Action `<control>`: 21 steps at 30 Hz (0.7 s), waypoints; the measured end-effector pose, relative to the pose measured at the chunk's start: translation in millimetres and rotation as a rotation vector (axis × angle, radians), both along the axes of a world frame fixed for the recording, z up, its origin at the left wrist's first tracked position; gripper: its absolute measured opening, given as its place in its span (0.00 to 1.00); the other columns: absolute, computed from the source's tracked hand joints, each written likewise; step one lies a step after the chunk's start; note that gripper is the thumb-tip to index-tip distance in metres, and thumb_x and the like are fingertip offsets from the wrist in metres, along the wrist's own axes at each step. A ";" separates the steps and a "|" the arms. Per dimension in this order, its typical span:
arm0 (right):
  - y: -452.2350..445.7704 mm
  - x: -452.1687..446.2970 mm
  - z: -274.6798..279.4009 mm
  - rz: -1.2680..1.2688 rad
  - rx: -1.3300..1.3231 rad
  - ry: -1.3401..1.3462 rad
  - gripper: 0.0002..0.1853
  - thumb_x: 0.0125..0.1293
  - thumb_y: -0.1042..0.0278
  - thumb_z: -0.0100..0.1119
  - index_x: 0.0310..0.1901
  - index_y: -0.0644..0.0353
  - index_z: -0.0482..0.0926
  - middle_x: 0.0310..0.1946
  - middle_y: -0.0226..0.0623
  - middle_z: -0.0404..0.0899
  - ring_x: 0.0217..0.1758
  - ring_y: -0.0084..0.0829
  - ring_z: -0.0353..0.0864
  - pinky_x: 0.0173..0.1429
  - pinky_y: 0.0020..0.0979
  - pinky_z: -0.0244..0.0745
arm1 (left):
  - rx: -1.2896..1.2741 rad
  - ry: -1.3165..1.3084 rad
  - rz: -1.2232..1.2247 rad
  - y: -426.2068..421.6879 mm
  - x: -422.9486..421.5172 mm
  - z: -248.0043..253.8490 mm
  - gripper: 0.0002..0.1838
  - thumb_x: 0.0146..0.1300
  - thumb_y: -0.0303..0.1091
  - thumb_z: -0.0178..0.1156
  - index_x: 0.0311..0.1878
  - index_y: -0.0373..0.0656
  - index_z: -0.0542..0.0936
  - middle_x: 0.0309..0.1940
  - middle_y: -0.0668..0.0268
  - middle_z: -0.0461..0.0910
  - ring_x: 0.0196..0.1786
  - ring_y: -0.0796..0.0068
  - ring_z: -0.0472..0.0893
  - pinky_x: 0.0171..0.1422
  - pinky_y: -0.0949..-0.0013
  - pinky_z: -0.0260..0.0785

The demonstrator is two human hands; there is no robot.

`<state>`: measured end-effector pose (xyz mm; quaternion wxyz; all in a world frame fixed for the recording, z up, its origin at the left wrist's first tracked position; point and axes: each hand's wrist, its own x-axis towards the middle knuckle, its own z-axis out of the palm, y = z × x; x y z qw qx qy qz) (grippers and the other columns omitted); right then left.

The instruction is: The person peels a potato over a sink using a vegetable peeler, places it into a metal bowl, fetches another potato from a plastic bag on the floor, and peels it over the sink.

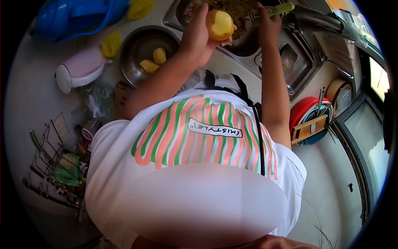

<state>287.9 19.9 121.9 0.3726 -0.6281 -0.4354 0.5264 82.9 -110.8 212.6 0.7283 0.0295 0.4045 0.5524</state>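
At twelve o'clock, the left hand grasps a partly peeled potato, bare patch upward, over the sink. Toward one o'clock, the right hand grips a green-handled peeler, apart from the potato. Peelings lie in the sink; at eleven o'clock, a steel bowl holds yellow potato pieces.

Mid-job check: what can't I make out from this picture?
- Head view: the underside of the potato, hidden by the left hand.
- Head view: the working end of the green-handled tool, lost in shadow and blur near the right hand.
- Head view: the bowl's lower right side, behind the left forearm.
- Head view: the sink's far end, cut off by the top edge.
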 end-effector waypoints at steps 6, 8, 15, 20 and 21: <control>-41.6 -44.1 76.6 -0.095 -0.075 0.691 0.07 0.74 0.64 0.67 0.44 0.54 0.78 0.37 0.28 0.81 0.38 0.25 0.84 0.44 0.31 0.81 | -0.205 -0.091 0.032 7.2 7.3 -14.5 0.26 0.79 0.62 0.51 0.59 0.48 0.79 0.47 0.66 0.86 0.47 0.70 0.87 0.46 0.64 0.82; -59.9 -50.3 87.6 0.115 -0.061 0.716 0.08 0.73 0.64 0.69 0.42 0.54 0.78 0.33 0.25 0.78 0.36 0.21 0.81 0.40 0.27 0.77 | -0.199 -0.161 0.079 5.4 15.5 -19.2 0.27 0.78 0.63 0.52 0.58 0.49 0.79 0.48 0.67 0.86 0.49 0.70 0.86 0.49 0.64 0.82; -57.8 -64.4 97.7 -0.028 -0.074 0.735 0.10 0.72 0.62 0.71 0.38 0.54 0.78 0.29 0.24 0.78 0.31 0.19 0.77 0.34 0.23 0.70 | -0.141 -0.064 0.080 5.0 18.7 -13.1 0.25 0.82 0.54 0.48 0.64 0.42 0.75 0.53 0.58 0.84 0.49 0.62 0.84 0.50 0.62 0.77; -31.9 -41.7 71.2 -0.048 0.124 0.290 0.09 0.74 0.61 0.69 0.39 0.52 0.77 0.27 0.21 0.74 0.30 0.17 0.74 0.35 0.24 0.69 | -0.159 -0.063 0.056 0.1 19.6 -0.9 0.25 0.82 0.55 0.50 0.64 0.43 0.75 0.53 0.58 0.84 0.45 0.62 0.83 0.49 0.62 0.77; -40.1 -53.7 86.2 -0.059 0.084 0.461 0.10 0.74 0.61 0.69 0.39 0.52 0.77 0.27 0.21 0.74 0.30 0.16 0.73 0.35 0.24 0.67 | -0.151 -0.040 0.094 0.4 22.8 -4.3 0.25 0.81 0.55 0.50 0.66 0.45 0.75 0.55 0.60 0.83 0.48 0.63 0.82 0.49 0.62 0.77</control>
